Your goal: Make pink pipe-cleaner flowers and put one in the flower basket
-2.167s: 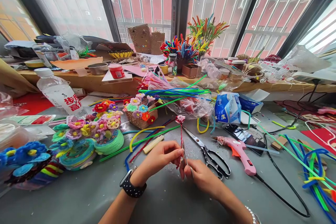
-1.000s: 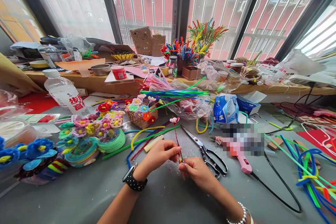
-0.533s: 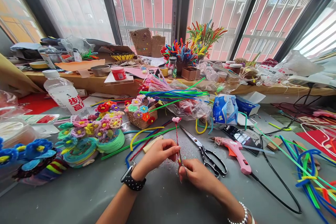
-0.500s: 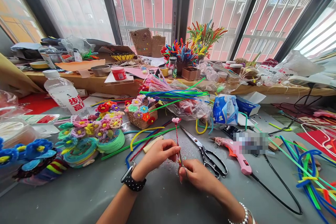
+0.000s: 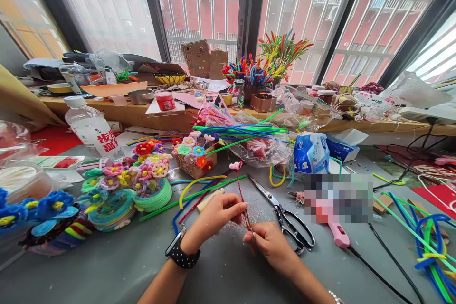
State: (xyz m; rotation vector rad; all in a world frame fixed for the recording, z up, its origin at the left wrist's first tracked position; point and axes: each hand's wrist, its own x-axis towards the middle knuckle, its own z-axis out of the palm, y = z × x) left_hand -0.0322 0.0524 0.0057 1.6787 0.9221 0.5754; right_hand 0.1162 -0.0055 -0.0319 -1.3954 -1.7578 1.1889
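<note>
My left hand (image 5: 223,213) is closed, pinching a thin red pipe cleaner stem (image 5: 240,187). At its upper end sits a small pale pink flower (image 5: 235,166). My right hand (image 5: 270,243) is closed around a slim metal tool (image 5: 250,228), whose tip meets the stem's lower part just below my left fingers. Whether it is tweezers or small scissors I cannot make out. Large black-handled scissors (image 5: 281,209) lie open on the table beyond my right hand. Short pipe cleaners and a pale block (image 5: 210,199) lie beyond my left hand.
A pink glue gun (image 5: 338,235), partly blurred out, lies at right with its cord. Pipe cleaner flower pots (image 5: 153,194) and a small flower basket (image 5: 194,164) stand at left. A water bottle (image 5: 93,128), tissue pack (image 5: 310,153) and bagged pipe cleaners (image 5: 263,149) stand farther back.
The whole view has shifted slightly to the right and down. The pink flower has tilted a little left relative to my hands. Both hands keep their holds.
</note>
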